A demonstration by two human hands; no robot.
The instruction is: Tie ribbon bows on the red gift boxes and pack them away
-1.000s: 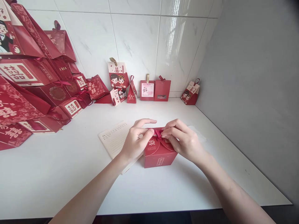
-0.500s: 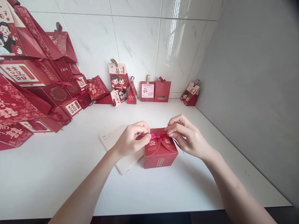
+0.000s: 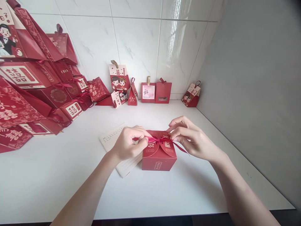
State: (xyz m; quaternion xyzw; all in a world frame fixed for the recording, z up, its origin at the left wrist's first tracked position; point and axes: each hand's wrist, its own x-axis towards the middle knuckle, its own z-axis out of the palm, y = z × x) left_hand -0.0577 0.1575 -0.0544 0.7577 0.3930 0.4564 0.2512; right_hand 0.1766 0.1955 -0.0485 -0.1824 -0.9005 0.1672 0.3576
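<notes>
A red gift box with pale printed characters and curved top flaps stands upright on the white table. Across its top runs a dark pink ribbon, knotted at the middle where the flaps meet. My left hand is closed, pinching the ribbon at the left of the knot. On the other side, my right hand pinches the ribbon between thumb and index finger, and a loose tail hangs below it to the right. The left hand covers the box's upper left corner.
Lined paper sheets with handwriting lie partly under my left hand and beside the box. Many red boxes are piled at the left. Small decorated boxes line the tiled wall, one by the grey wall at the right.
The box has turned slightly and shifted a little left, its front now squarer to me. My right hand has moved slightly right, and more of the ribbon tail shows.
</notes>
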